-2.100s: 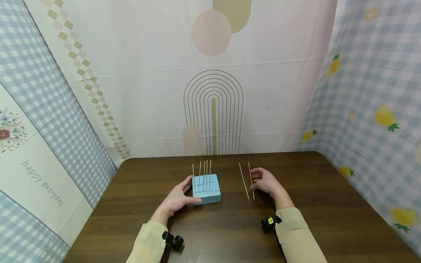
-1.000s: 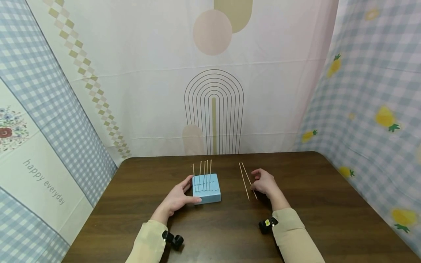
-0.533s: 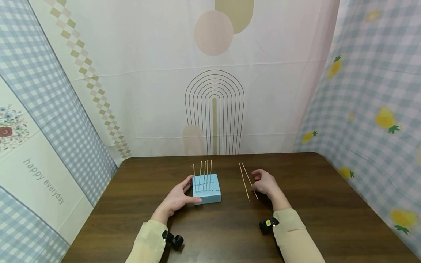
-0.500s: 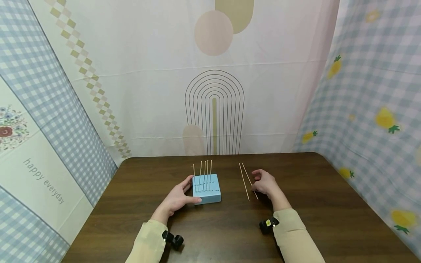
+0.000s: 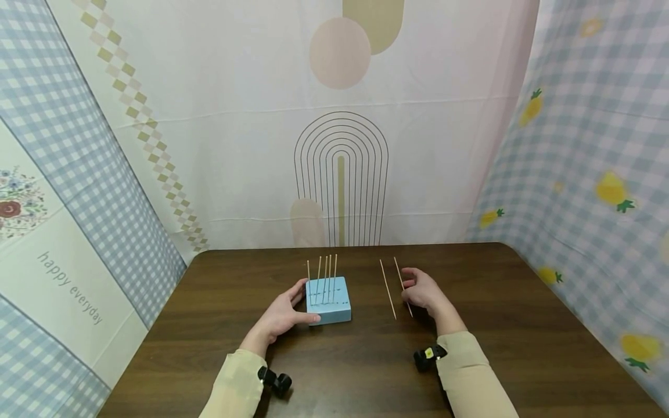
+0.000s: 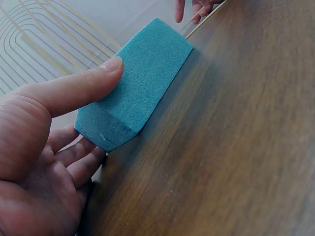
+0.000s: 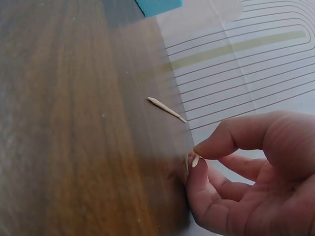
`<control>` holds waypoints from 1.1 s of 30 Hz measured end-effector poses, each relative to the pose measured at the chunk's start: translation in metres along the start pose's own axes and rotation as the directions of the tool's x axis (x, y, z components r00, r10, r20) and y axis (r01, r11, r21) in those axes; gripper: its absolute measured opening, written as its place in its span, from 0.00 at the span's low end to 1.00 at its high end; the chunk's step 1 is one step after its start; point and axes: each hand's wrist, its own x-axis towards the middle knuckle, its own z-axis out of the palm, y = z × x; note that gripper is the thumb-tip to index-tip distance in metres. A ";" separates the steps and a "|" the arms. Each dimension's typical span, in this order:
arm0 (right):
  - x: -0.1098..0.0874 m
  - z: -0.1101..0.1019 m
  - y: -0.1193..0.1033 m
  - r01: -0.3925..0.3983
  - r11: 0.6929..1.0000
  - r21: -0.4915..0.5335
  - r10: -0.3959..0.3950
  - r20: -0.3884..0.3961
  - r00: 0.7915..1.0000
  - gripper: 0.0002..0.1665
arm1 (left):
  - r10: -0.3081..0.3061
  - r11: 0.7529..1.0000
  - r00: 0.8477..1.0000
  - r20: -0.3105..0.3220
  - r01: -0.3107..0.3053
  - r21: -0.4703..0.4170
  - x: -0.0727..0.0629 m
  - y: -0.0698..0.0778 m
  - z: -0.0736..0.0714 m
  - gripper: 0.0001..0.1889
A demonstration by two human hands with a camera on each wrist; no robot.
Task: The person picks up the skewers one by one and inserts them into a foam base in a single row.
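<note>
My left hand point(image 5: 280, 316) grips the near left corner of a light blue foam block point(image 5: 329, 315), its thumb pressed on the front face in the left wrist view. Several thin bamboo skewers point(image 5: 319, 273) stand upright in the block's top, which also shows small dark holes. To the right, my right hand point(image 5: 422, 291) pinches a skewer point(image 7: 196, 161) between thumb and index finger, close over the table; its pointed end pokes out in the right wrist view. A second loose skewer point(image 5: 387, 284) lies on the table just left of it, between the block and my right hand.
The brown wooden table point(image 5: 334, 371) has its far edge against a patterned white cloth backdrop point(image 5: 251, 174). Blue checked cloths hang at both sides. Black wrist cameras are strapped over both beige sleeves point(image 5: 473, 366).
The far end of the skewer in my right hand has swung right, away from the other loose skewer, and my right hand has shifted slightly right. My left hand and the block stay put.
</note>
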 end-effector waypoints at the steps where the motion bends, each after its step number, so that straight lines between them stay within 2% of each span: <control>1: 0.000 0.000 0.000 0.003 1.000 0.010 -0.003 0.002 1.000 0.49 | -0.007 1.000 1.000 0.000 0.007 -0.003 0.000 0.000 0.000 0.60; 8: 0.000 0.001 -0.002 0.000 0.994 0.112 -0.001 0.009 1.000 0.49 | -0.004 1.000 1.000 -0.002 0.004 0.003 -0.001 0.002 0.001 0.59; 14: -0.001 0.001 -0.004 -0.023 0.993 0.115 0.022 0.014 1.000 0.43 | -0.007 1.000 1.000 -0.005 0.007 -0.006 -0.003 0.004 0.002 0.58; 18: 0.000 0.002 -0.006 -0.028 0.986 0.164 0.025 0.020 0.999 0.40 | -0.007 1.000 1.000 -0.006 0.007 -0.011 -0.003 0.004 0.003 0.58; 28: -0.002 0.007 -0.018 0.021 0.952 0.304 -0.017 -0.014 1.000 0.32 | -0.004 1.000 1.000 0.000 0.004 0.001 -0.002 0.002 0.002 0.59; 33: -0.001 0.013 -0.024 0.070 0.918 0.389 -0.058 -0.043 0.997 0.25 | 0.003 1.000 1.000 0.002 -0.003 0.012 -0.001 0.002 0.001 0.59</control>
